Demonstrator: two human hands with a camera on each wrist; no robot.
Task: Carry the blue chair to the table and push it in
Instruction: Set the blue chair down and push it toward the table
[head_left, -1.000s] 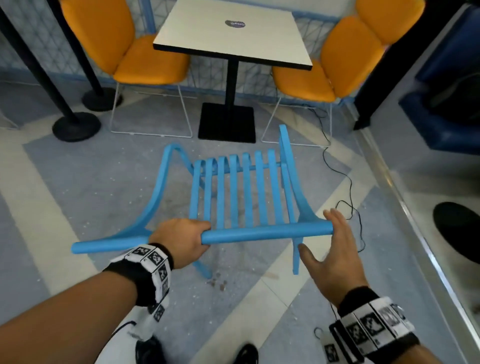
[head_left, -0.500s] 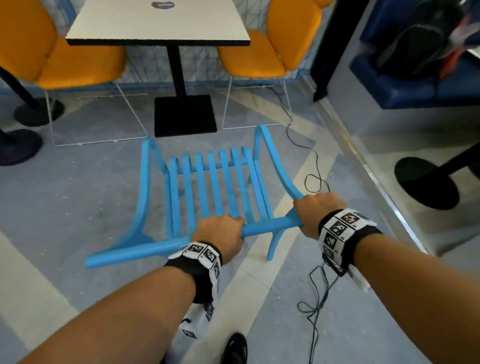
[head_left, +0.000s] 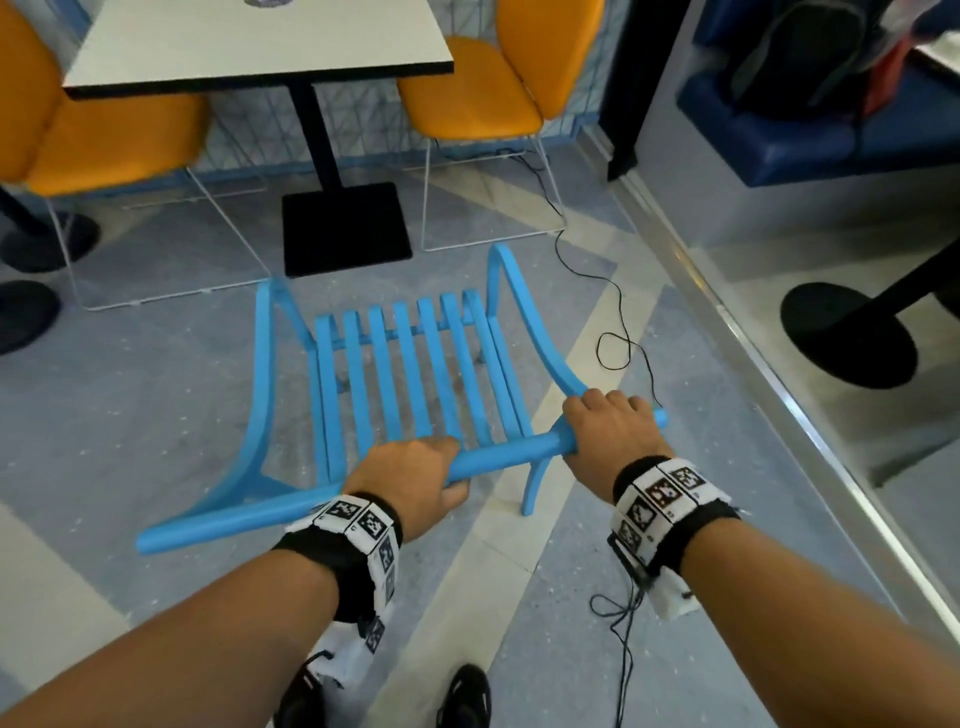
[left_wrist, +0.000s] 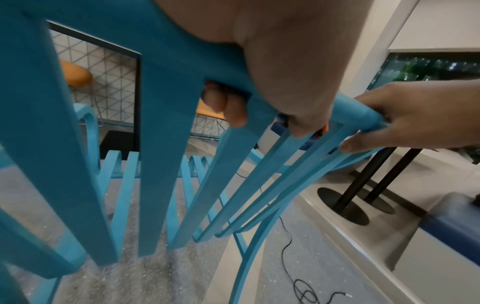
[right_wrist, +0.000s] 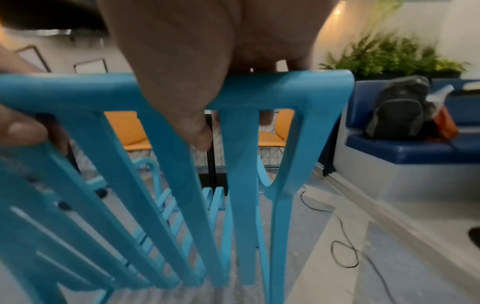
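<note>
The blue slatted chair (head_left: 405, 374) faces the white square table (head_left: 260, 47), which stands just ahead of it on a black post and base. My left hand (head_left: 415, 478) grips the middle of the chair's top rail (head_left: 509, 454), fingers curled over it. My right hand (head_left: 608, 431) grips the rail's right end. In the left wrist view my left fingers (left_wrist: 228, 109) wrap under the rail (left_wrist: 166, 49), with my right hand (left_wrist: 405, 117) at its far end. In the right wrist view my right thumb (right_wrist: 192, 123) lies over the rail (right_wrist: 272, 88).
Two orange chairs (head_left: 104, 135) (head_left: 493, 88) flank the table on wire legs. A thin black cable (head_left: 613, 343) trails over the floor right of the blue chair. A blue bench (head_left: 831, 130) with a backpack and a black table base (head_left: 847, 338) lie to the right.
My right hand, open beside the rail a second ago, has closed on its right end. The chair and I have moved nearer to the table.
</note>
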